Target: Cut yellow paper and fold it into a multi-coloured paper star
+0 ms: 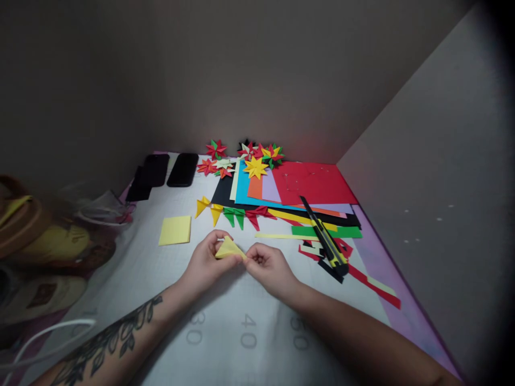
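A pale yellow piece of folded paper [229, 247], shaped like a triangle, is held between both hands above the white mat. My left hand [208, 258] grips its left side, thumb along the lower edge. At its right corner, the fingertips of my right hand [269, 267] pinch the paper. Left of my hands lies a stack of yellow paper squares [175, 230]. Just beyond them runs a row of folded paper points: yellow [216, 213], green [234, 216] and red [257, 215].
A yellow-black box cutter [328, 241] rests on paper scraps [378, 287] at right. Coloured sheets [314, 185] and several paper stars [255, 168] lie at the back. Two dark phones [183, 170] are back left; a jar [60, 241] and a white cable [52, 327] stand left.
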Available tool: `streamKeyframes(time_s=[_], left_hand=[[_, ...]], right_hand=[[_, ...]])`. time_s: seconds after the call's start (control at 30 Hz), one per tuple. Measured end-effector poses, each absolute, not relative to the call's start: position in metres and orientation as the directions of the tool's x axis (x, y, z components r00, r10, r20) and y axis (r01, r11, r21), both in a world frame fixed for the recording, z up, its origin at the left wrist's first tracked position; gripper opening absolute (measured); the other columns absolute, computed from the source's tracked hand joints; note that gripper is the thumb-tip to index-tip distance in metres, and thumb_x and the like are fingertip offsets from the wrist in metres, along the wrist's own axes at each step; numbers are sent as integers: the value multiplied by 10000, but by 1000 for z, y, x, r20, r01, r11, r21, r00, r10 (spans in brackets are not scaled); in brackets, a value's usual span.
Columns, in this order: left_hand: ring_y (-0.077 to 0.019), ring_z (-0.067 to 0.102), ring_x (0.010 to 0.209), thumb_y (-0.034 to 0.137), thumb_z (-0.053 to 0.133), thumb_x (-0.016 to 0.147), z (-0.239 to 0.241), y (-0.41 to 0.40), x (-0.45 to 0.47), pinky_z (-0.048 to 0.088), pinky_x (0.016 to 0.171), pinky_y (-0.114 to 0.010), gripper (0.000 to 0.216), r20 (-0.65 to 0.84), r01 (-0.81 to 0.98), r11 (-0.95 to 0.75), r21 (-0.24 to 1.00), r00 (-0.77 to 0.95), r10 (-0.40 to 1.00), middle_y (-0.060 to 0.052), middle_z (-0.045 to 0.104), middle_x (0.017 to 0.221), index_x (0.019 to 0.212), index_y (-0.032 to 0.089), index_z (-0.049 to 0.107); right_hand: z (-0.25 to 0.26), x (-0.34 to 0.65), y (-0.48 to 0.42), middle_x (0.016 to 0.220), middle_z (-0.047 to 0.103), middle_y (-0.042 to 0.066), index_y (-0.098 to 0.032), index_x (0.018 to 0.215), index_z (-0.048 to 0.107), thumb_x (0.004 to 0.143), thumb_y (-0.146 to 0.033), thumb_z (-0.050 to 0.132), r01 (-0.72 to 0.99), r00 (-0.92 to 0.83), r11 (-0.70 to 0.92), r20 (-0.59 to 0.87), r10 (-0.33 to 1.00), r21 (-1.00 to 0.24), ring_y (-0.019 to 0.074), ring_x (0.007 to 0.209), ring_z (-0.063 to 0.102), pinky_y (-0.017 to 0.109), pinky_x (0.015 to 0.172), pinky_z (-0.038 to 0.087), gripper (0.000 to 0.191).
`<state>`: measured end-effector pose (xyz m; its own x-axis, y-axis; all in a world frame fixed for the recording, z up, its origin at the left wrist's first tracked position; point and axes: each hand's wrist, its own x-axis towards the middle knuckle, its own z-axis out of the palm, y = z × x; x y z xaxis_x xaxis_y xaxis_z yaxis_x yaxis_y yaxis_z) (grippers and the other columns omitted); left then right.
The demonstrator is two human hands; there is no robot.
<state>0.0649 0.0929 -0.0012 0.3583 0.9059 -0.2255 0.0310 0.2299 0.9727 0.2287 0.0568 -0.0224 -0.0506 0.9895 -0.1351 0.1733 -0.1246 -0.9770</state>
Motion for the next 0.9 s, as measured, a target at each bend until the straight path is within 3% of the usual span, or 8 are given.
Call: streamKeyframes(time_s=[0.13, 0.27, 0.4, 0.5, 0.6, 0.77, 0.9], left_hand=[[-71, 500, 541, 227, 727, 680, -3, 100, 60, 382, 506, -169, 328, -231, -7, 243, 970, 291, 928, 78, 549, 650, 885, 203, 472], [-79, 530, 546, 244, 728, 690, -3, 106, 54, 411, 519, -175, 249, -145, 66, 133, 989, 231, 962, 61, 572, 629, 808, 181, 518], [-122, 641, 666, 155, 666, 728, -6, 102, 47, 485, 591, -200, 113, 155, 210, -225, 951, 306, 939, 0, 681, 726, 699, 178, 559], [-142, 680, 771, 75, 580, 767, -9, 99, 43, 518, 672, -230, 119, 464, 208, -592, 779, 444, 767, -42, 730, 855, 733, 189, 585], [-142, 676, 793, 38, 541, 783, -10, 100, 41, 519, 687, -237, 165, 594, 213, -767, 606, 520, 614, -64, 729, 894, 772, 192, 601], [-140, 662, 729, 67, 545, 794, -7, 100, 42, 516, 657, -233, 144, 575, 172, -758, 629, 553, 603, -50, 712, 773, 790, 189, 622], [-132, 643, 667, 141, 619, 762, -7, 96, 47, 493, 595, -210, 43, 346, 276, -515, 812, 483, 805, -27, 686, 723, 747, 181, 613]], right_hand=[[-22, 237, 58, 562, 495, -41, -186, 627, 531, 698, -197, 565, 128, 3, -130, -130, 991, -983, 97, 519, 431, 212, 481, 333, 79], [-20, 242, 61, 573, 489, -38, -187, 657, 545, 738, -236, 574, 58, 39, -119, -117, 992, -991, 97, 513, 432, 216, 476, 336, 100], [-18, 240, 60, 760, 568, 19, -197, 762, 601, 777, -214, 589, 118, 1, 124, 125, 992, -985, 142, 694, 538, 249, 587, 421, 25], [-17, 240, 59, 869, 548, 37, -216, 832, 614, 792, -182, 591, 169, -84, 273, 263, 961, -947, 147, 746, 531, 248, 576, 412, 58], [-17, 241, 58, 947, 519, 47, -224, 889, 608, 797, -170, 590, 188, -162, 296, 268, 950, -937, 129, 706, 494, 241, 542, 395, 108], [-16, 242, 57, 995, 496, 51, -213, 828, 586, 786, -142, 590, 209, -216, 277, 232, 948, -938, 118, 703, 479, 229, 528, 379, 82], [-15, 242, 56, 998, 496, 56, -208, 790, 573, 793, -133, 575, 221, -231, 304, 253, 940, -927, 138, 782, 511, 227, 546, 388, 76]])
